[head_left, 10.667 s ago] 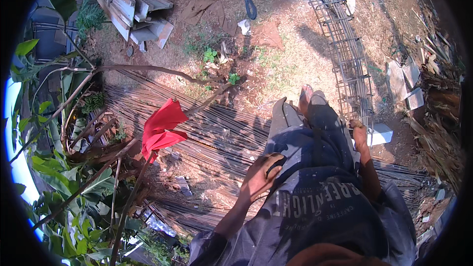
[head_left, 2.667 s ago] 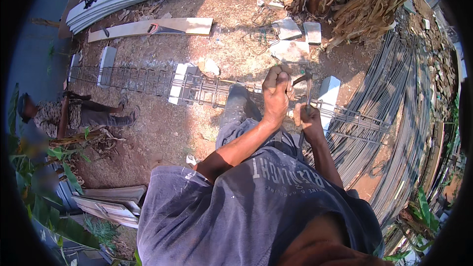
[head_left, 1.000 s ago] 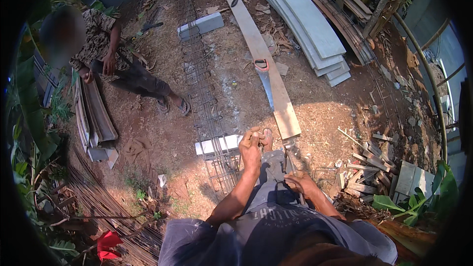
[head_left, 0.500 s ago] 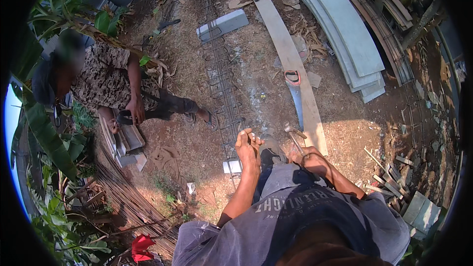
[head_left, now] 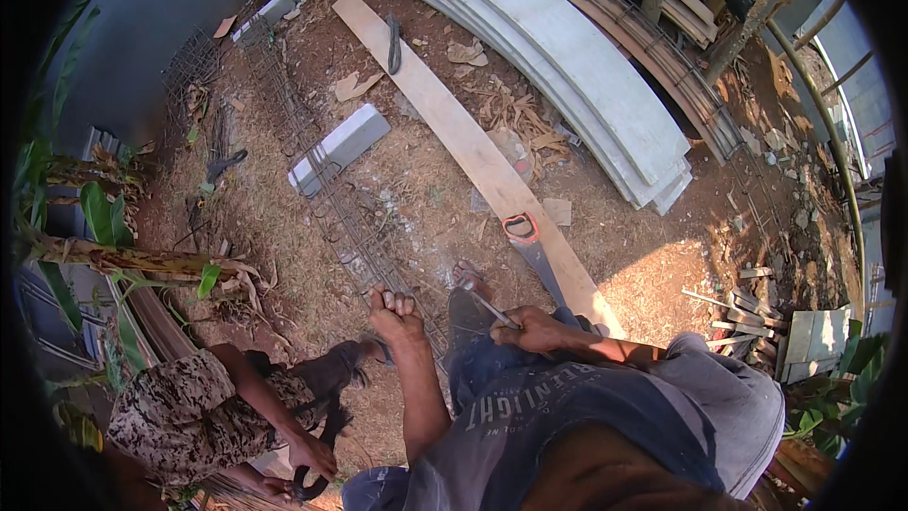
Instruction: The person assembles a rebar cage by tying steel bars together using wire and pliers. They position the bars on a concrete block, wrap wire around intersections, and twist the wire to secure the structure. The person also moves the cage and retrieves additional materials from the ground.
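Metal hammer (head_left: 486, 305), smooth matt wooden plank (head_left: 473, 156)

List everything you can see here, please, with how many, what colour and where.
wooden plank: 1, tan, centre
handsaw: 1, orange-and-dark handle, at the plank's left edge
dark strap: 1, blackish, on the plank's far part
boards: several, whitish, stacked top centre-right
rebar cage: at least 1, dark, left of plank
blocks: 2, whitish, upper left
wood scraps: many, brown, right
co-worker: 1, camouflage-patterned shirt, lower left
metal tool: 1, grey, below centre
left hand: 1, bare, over the cage, contact unclear
right hand: 1, bare, gripping the tool
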`<state>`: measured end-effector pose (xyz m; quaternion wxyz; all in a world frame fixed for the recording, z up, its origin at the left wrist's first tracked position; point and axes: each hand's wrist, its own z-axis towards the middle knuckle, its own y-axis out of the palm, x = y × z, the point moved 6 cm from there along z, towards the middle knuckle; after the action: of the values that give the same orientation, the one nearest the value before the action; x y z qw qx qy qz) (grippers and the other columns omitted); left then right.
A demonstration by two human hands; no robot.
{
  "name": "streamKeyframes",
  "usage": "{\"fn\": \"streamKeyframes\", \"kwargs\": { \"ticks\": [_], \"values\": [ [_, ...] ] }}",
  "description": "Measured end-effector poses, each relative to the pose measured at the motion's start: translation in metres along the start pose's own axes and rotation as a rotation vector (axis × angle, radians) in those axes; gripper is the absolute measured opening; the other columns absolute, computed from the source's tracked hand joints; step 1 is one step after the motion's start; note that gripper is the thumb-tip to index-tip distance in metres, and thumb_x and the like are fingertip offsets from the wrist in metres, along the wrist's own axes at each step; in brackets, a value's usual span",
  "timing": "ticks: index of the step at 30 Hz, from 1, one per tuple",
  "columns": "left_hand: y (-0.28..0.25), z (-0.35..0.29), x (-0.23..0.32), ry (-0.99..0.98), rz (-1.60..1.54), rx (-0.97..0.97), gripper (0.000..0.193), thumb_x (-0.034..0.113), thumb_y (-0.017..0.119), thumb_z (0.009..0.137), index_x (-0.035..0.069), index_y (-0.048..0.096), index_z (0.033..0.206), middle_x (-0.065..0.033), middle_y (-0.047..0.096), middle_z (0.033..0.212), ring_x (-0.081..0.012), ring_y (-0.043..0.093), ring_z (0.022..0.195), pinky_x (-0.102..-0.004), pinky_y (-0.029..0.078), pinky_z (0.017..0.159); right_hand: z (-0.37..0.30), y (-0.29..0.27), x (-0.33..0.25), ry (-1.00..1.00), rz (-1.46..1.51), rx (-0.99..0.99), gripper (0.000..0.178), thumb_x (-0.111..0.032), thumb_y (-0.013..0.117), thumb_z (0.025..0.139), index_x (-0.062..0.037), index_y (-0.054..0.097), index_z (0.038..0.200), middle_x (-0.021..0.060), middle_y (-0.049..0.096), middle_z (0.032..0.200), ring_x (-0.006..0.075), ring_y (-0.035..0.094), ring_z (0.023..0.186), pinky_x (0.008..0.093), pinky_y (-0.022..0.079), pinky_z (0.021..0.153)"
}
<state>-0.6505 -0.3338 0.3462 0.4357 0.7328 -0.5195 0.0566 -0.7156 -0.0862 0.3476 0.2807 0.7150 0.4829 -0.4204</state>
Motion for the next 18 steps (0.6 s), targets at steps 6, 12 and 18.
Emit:
{"fn": "streamKeyframes", "kwargs": {
  "ticks": [6, 12, 18],
  "values": [
    [0.166, 0.055, 0.095, 0.474, 0.34, -0.284, 0.024, 0.026, 0.055, 0.1, 0.007, 0.056, 0.087, 0.0049, 0.035, 0.055, -0.0059, 0.031, 0.044, -0.0224, 0.023, 0.039, 0.099, -0.082, -0.1, 0.086, -0.322, 0.197, 0.036, -0.034, 0.072, 0.086, -0.012, 0.07, 0.115, 0.0135, 0.072, 0.095, 0.0255, 0.068, 0.091, 0.0372, 0.05, 0.081],
    [0.275, 0.148, 0.093, 0.591, 0.872, -0.493, 0.031, 0.029, 0.063, 0.096, 0.001, 0.069, 0.084, 0.0043, 0.048, 0.064, -0.0046, 0.036, 0.056, -0.0239, 0.026, 0.05, 0.179, -0.158, -0.218, -0.051, -0.634, 0.416, 0.039, -0.044, 0.067, 0.084, -0.0137, 0.072, 0.108, 0.0186, 0.07, 0.089, 0.0361, 0.066, 0.089, 0.0451, 0.051, 0.077],
    [0.361, 0.225, 0.094, 0.821, 1.213, -0.593, 0.054, 0.046, 0.045, 0.102, -0.002, 0.07, 0.1, -0.0038, 0.054, 0.066, -0.0147, 0.048, 0.064, -0.0326, 0.037, 0.059, 0.273, -0.217, -0.293, -0.175, -0.674, 0.199, 0.039, -0.04, 0.068, 0.087, -0.0078, 0.071, 0.108, 0.016, 0.069, 0.095, 0.0344, 0.066, 0.088, 0.0434, 0.052, 0.075]
  ]
}}
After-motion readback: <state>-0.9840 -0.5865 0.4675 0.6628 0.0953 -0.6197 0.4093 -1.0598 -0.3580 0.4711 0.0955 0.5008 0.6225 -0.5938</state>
